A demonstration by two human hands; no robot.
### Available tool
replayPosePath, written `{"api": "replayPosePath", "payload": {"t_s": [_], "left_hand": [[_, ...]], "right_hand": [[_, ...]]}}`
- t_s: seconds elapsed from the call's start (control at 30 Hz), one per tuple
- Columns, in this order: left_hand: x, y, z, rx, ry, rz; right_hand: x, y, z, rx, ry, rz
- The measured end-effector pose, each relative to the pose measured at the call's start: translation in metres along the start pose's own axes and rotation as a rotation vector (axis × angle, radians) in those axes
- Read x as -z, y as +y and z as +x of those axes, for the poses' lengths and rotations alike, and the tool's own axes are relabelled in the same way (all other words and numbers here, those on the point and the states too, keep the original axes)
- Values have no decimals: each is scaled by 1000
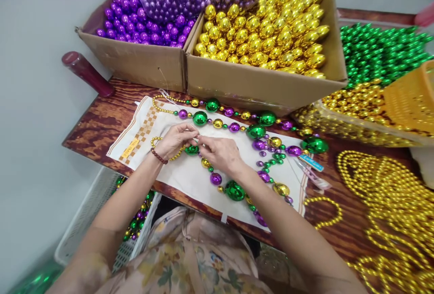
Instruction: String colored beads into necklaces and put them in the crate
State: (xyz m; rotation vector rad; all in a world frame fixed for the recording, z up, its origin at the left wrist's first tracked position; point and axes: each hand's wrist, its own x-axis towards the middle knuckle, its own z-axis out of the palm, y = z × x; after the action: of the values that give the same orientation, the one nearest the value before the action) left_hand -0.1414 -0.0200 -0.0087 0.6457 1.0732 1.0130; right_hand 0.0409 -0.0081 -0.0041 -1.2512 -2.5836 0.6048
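My left hand (179,139), with a dark red bead bracelet (159,155) on its wrist, has its fingers pinched together. Its fingertips meet those of my right hand (219,150), also pinched, over a white cloth (181,179). What lies between the fingertips is too small to make out. A bead necklace of purple, gold and green balls runs out from under my hands, with a large green bead (234,190) near my right forearm. Small gold beads (178,155) loop beside my left wrist. Farther back on the cloth lies another strand with big green beads (200,118).
Cardboard boxes of purple beads (129,18) and gold beads (252,32) stand at the back. A dark red bottle (88,75) is at left. On the right are green beads (379,54), an orange basket (412,97), gold bead strands (393,194) and scissors (313,176). A white crate (81,215) sits below.
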Motion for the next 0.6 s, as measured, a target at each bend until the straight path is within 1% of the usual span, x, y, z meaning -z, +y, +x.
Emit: {"api": "replayPosePath", "payload": {"t_s": [0.07,0.13,0.17,0.2,0.27,0.3,0.33,0.4,0.43,0.47,0.53,0.6], "left_hand": [[0,2,-1,55,-51,-86],[1,4,-3,77,-92,-129],[2,6,-4,76,-109,-124],[2,7,-5,67,-124,-103],[3,10,-7,31,-157,-24],[2,12,-8,4,-173,31],[2,14,-8,-32,-183,93],[0,16,-9,-123,-182,213],[-1,17,-9,-168,-177,260],[-2,17,-8,-205,-176,292],[-3,16,-8,-248,-186,323],[-3,14,-7,-268,-185,340]], "right_hand": [[-4,0,-5,-28,-28,-29],[-4,6,-6,-41,-55,31],[-3,11,-5,-38,-49,106],[-1,16,-2,-31,-16,201],[4,27,6,-20,74,429],[6,31,11,-25,85,552],[8,34,16,-35,47,672],[9,37,25,-50,-160,888],[10,38,29,-58,-264,973],[10,38,32,-63,-342,1035],[9,38,36,-60,-417,1104],[8,38,38,-50,-451,1121]]}}
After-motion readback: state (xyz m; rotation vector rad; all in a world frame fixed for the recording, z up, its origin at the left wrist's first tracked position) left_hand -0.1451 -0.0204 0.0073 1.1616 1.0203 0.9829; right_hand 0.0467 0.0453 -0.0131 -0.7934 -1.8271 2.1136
